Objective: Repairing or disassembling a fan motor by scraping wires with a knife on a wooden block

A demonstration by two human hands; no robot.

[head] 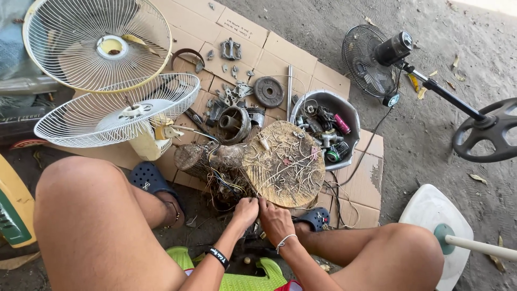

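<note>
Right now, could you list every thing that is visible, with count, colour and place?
fan grilles: two, white, top left
log stump: one, brown, centre, lying on its side
wires: a tangle, mixed colours, at the stump
grey tub: one, right of the stump, full of small parts
metal parts: many, grey, on the cardboard
black fan: one, top right
blue clogs: two, on the feet
left hand: at the wires
right hand: beside it

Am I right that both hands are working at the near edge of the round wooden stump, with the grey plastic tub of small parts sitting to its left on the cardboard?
Not quite: the grey plastic tub sits to the right of the round wooden stump, not its left, as the head view shows. The left hand and right hand are indeed at the stump's near edge, and the tub rests on the cardboard.
</note>
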